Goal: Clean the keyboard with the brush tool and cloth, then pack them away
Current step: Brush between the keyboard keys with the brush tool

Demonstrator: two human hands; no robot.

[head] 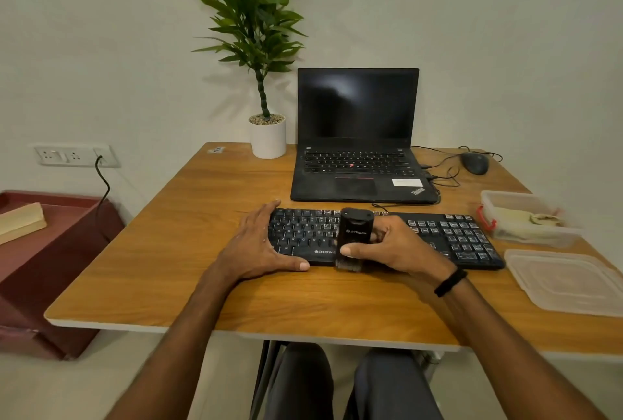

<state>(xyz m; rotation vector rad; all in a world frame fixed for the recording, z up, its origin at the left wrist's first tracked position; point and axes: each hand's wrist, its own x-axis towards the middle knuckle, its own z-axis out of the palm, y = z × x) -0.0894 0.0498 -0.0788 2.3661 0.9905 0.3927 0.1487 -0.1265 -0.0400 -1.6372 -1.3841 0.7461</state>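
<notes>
A black keyboard lies across the wooden desk in front of me. My right hand grips a black brush tool standing on the keyboard's middle, its bristles at the front edge. My left hand lies flat on the keyboard's left end, thumb along the front edge. A beige cloth sits inside a clear plastic box at the right.
The box's clear lid lies near the desk's right front corner. An open black laptop, a potted plant and a wired mouse stand behind the keyboard. A maroon surface sits left of the desk.
</notes>
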